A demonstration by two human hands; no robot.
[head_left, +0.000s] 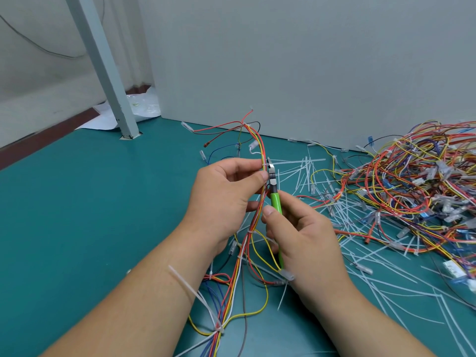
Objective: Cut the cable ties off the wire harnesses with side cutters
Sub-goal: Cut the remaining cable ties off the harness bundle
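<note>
Two hands up: left hand [226, 191] pinches harness [258, 202]; right hand [304, 235] grips cutters [275, 194].

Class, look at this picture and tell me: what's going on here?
A person is cutting cable ties off a wire harness. The left hand pinches the wires beside a white tie, while the right hand holds green-handled side cutters with the blades at that tie. Lower down the harness, more ties are still on. Cut ties litter the green table beside a heap of harnesses.
</note>
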